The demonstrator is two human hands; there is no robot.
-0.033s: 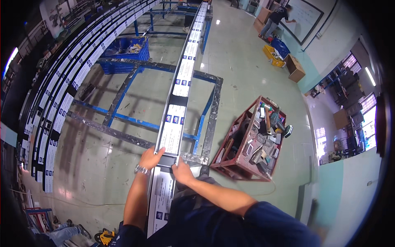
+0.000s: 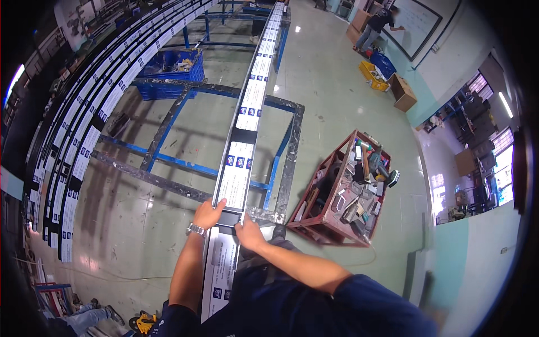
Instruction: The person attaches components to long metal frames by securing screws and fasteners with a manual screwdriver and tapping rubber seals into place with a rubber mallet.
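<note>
A long, straight metal profile [image 2: 236, 177], covered in white printed film with dark bands, runs from under my body to the far end of the room. At a dark crosswise joint, its far section meets a near section [image 2: 220, 264], which also has white film. My left hand [image 2: 208, 215], with a metal watch [image 2: 196, 229] on the wrist, grips the left edge, thumb on top. My right hand [image 2: 249, 233] is closed around the right edge by the joint. The undersides of both grips are hidden.
A blue-and-black metal frame [image 2: 291, 143] supports the profile. More film-covered profiles [image 2: 84, 151] lie at left, near a blue crate [image 2: 191, 73]. A red cart [image 2: 331, 224] loaded with tools and scraps stands at right. Another person [image 2: 379, 25] is at a whiteboard [image 2: 412, 28].
</note>
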